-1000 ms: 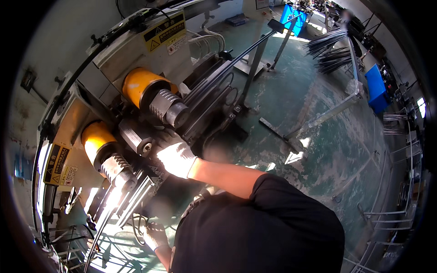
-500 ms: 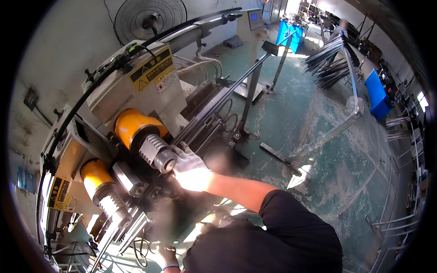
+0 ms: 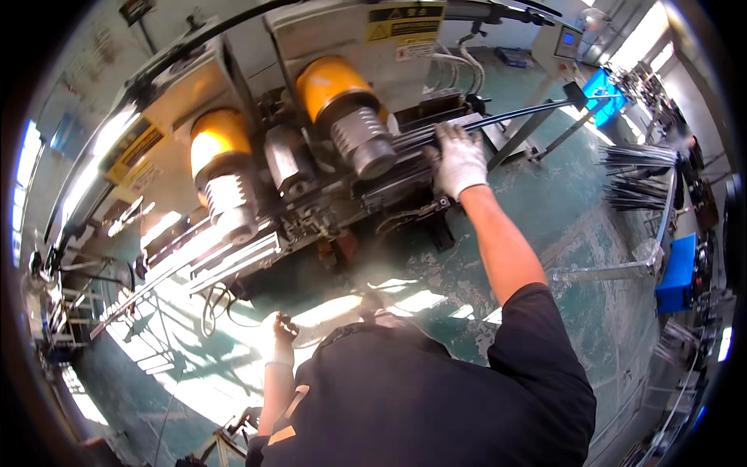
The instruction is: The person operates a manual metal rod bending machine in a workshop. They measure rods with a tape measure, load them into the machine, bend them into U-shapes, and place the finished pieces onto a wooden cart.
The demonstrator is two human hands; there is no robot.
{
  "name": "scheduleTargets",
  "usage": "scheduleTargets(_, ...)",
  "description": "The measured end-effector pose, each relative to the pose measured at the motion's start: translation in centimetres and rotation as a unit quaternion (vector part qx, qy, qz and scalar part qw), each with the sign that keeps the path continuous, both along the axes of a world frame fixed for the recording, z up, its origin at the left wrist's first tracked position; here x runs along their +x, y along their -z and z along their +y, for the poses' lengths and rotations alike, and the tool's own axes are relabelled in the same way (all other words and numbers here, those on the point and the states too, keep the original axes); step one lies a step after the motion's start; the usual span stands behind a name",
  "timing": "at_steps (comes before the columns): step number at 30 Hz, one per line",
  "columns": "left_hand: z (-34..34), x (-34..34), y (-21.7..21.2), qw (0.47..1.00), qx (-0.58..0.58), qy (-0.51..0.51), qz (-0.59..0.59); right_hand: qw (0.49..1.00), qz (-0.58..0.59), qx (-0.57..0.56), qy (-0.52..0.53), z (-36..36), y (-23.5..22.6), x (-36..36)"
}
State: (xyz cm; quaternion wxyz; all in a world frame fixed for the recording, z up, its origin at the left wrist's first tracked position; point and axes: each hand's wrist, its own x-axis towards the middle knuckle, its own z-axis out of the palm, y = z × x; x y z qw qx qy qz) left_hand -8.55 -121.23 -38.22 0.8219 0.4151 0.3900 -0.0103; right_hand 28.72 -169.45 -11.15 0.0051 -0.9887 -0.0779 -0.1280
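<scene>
My right hand, in a white glove, reaches out to the machine's rail. Its fingers are stretched out and apart over a bundle of thin dark metal rods along the rail. To its left are two machine heads: a ribbed steel roller behind an orange collar, and a second ribbed roller with its own orange collar. My left hand, also gloved, hangs low in front of the machine with its fingers curled. Something small and dark shows at its fingertips, too small to name.
A steel block sits between the two rollers. Cables dangle below the rail at the left. A rack with bundled rods stands at the right, near a blue bin. A control box rises at the back.
The view has turned, so the machine lies more level across it. My right hand has gone from beside the nearer roller rightward onto the rods; my left hand shows more fully.
</scene>
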Motion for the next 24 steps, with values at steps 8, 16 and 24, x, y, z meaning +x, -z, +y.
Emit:
scheduleTargets(8,1.9,-9.5,-3.9,0.981,0.034,-0.146,0.127,0.940,-0.279,0.146,0.131,-3.6,4.7,-5.8)
scheduleTargets(16,4.2,-18.6,-5.3,0.974,0.059,-0.130,0.175,0.878,0.333,0.242,0.244,3.9,23.5,-34.3)
scheduleTargets(24,7.8,-24.2,0.9,0.975,0.080,-0.053,0.200,0.769,0.541,0.119,0.319,1.7,30.9,-53.4)
